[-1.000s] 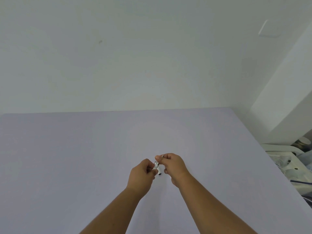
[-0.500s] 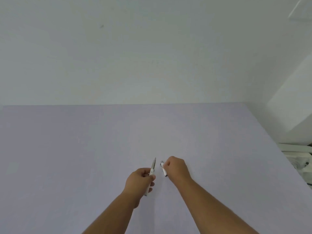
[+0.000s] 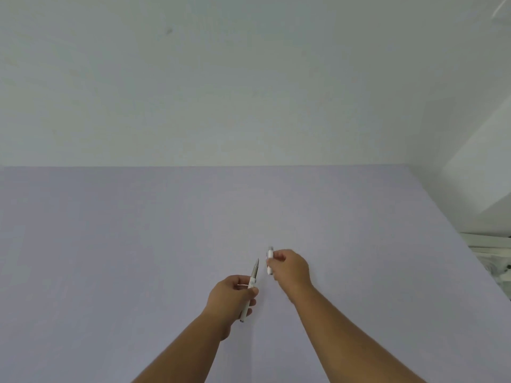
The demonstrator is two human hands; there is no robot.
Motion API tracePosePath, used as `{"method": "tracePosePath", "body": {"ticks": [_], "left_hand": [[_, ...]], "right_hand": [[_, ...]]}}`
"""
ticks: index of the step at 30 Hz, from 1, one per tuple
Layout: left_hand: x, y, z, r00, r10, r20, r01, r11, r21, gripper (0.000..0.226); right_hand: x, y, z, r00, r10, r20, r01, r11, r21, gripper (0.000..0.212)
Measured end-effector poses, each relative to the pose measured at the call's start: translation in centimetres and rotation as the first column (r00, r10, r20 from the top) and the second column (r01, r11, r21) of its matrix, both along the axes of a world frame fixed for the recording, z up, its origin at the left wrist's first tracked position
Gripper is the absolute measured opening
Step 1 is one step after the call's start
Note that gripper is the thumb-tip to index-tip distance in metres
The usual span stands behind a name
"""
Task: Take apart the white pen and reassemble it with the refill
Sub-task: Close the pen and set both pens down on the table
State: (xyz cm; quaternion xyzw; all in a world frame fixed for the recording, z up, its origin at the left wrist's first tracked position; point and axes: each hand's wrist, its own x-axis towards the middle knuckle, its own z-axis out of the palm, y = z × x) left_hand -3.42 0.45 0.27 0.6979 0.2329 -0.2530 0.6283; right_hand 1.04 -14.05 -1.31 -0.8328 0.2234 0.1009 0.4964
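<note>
My left hand (image 3: pixel 232 298) grips the white pen body (image 3: pixel 252 283) over the lilac table; its grey tip points up and away, and its lower end pokes out below my fingers. My right hand (image 3: pixel 290 268) pinches the pen's white cap (image 3: pixel 270 261), held upright just right of the pen tip. A small gap separates cap and pen body. No separate refill is visible.
The lilac table (image 3: pixel 138 244) runs back to a pale wall (image 3: pixel 221 78). Off the table's right edge lie white plastic items (image 3: pixel 495 258).
A second ago both hands were together on the capped pen. The cap has come off, and the hands have drawn apart, the cap going right and slightly up.
</note>
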Motion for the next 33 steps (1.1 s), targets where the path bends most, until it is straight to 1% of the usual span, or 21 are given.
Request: {"method": "tracePosePath", "body": {"ticks": [2, 3, 5, 8, 13, 20, 26, 33], "left_hand": [[-0.1, -0.1, 0.2, 1.0, -0.016, -0.005, 0.016, 1.0, -0.001, 0.018], [-0.2, -0.1, 0.3, 1.0, -0.024, -0.008, 0.024, 1.0, 0.0, 0.018], [-0.3, -0.3, 0.6, 0.999, -0.036, -0.008, 0.036, 0.999, 0.002, 0.017], [-0.6, -0.5, 1.1, 0.999, -0.048, -0.002, 0.048, 0.999, -0.002, 0.017], [-1.2, -0.7, 1.6, 0.999, -0.049, 0.017, 0.05, 0.998, -0.023, 0.017], [-1.7, -0.9, 2.1, 0.998, -0.047, 0.038, 0.049, 0.997, -0.057, 0.013], [-2.2, -1.0, 2.2, 0.998, -0.06, 0.037, 0.063, 0.995, -0.081, 0.009], [-2.3, -1.5, 2.1, 0.997, -0.031, 0.068, 0.034, 0.999, -0.031, 0.008]], "right_hand": [[0.3, -0.3, 1.0, 0.991, -0.135, 0.002, 0.13, 0.958, 0.256, 0.007], [0.5, -0.4, 1.5, 0.985, -0.173, -0.005, 0.164, 0.925, 0.344, 0.006], [0.6, -0.6, 2.2, 0.979, -0.203, -0.02, 0.19, 0.873, 0.45, 0.006], [0.3, -0.6, 3.2, 0.984, -0.177, -0.024, 0.164, 0.843, 0.512, 0.005], [-0.9, -0.6, 3.7, 0.994, -0.105, -0.008, 0.096, 0.87, 0.483, 0.003], [-2.7, -0.4, 3.5, 0.999, -0.029, -0.028, 0.039, 0.891, 0.453, 0.005], [-3.5, -0.8, 3.8, 0.999, 0.012, -0.042, 0.011, 0.866, 0.499, 0.005], [-3.8, -0.8, 3.8, 0.999, -0.013, -0.04, 0.03, 0.885, 0.465, 0.006]]}}
